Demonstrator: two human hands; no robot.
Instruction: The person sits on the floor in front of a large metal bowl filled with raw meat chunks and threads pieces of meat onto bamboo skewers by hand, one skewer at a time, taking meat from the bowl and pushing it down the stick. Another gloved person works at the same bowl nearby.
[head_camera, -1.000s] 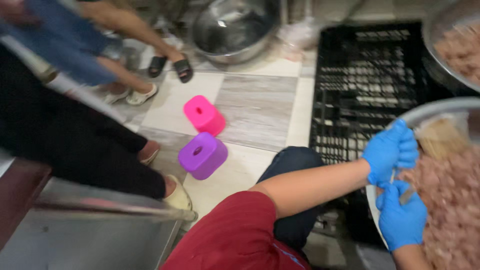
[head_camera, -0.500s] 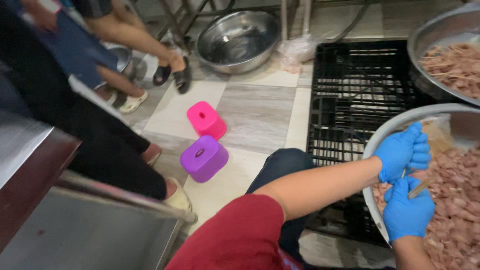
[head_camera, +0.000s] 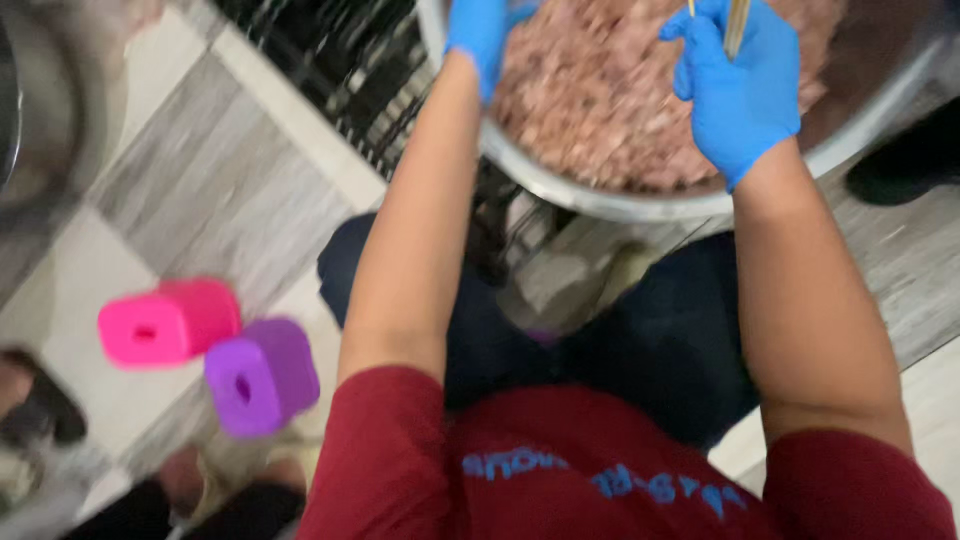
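Nearest the camera is the soft dark-red shirt (head_camera: 600, 470) of the person, sleeves ending above bare forearms that reach away to the wide steel bowl (head_camera: 620, 195). That bowl, smooth and shiny at its round rim, sits beyond the dark-trousered knees and is heaped with coarse, crumbly pinkish-brown minced meat (head_camera: 600, 90).

The right hand (head_camera: 738, 85), in a thin, slightly wrinkled blue glove, hangs over the right part of the bowl with its fingers curled together around slim pale sticks (head_camera: 736, 22) that stand nearly upright. The left hand (head_camera: 482, 35), gloved the same, lies at the bowl's left rim on the meat; it is cut by the picture's edge, so whether its fingers are spread or closed cannot be told.

Left of the bowl and nearer, two blocky plastic stools rest on the grey-and-cream tiled floor (head_camera: 230, 190): a purple stool (head_camera: 262, 375) and, touching it, a pink stool (head_camera: 168, 322), each with a slot in its top. Just left of the bowl lies a black plastic lattice crate (head_camera: 340, 60).
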